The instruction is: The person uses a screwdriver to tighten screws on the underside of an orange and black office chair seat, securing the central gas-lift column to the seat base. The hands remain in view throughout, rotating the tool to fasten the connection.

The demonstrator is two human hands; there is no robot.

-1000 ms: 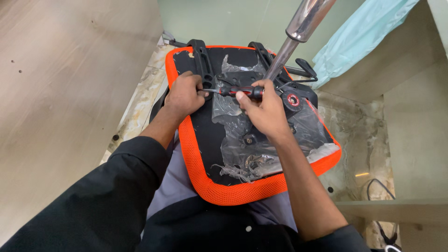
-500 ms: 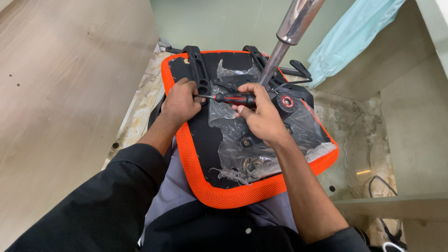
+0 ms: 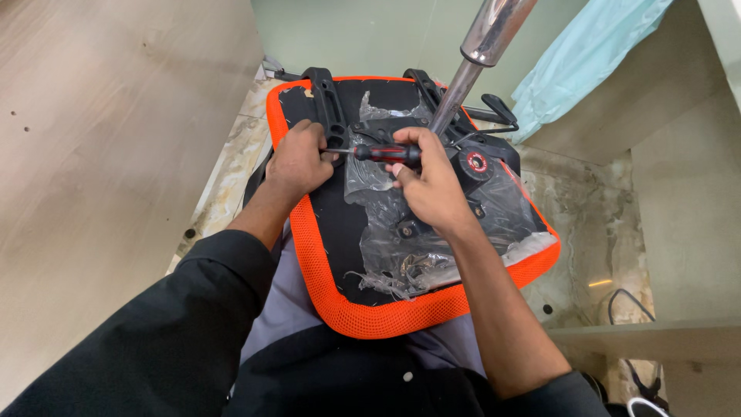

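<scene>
Orange mesh-cloth seat edge (image 3: pixel 370 316), glossy chrome metal post (image 3: pixel 482 46), crinkled clear plastic film (image 3: pixel 432 247)

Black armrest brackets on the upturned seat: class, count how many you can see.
2. One bracket stands at the seat's far left, beside the left hand; the other sits at the far right, behind the chrome column. Others may be hidden.

Looks like a furniture assembly or repair spot inside a plain interior room. Shown by an upturned office chair seat (image 3: pixel 370 309) with orange mesh edging, shipping plastic wrap (image 3: pixel 432 232) clinging to its underside, a chrome gas-lift column (image 3: pixel 482 46), pale green wall (image 3: pixel 363 31), marble-patterned floor (image 3: pixel 602 224) and light wooden panel (image 3: pixel 100 154) alongside.
</scene>
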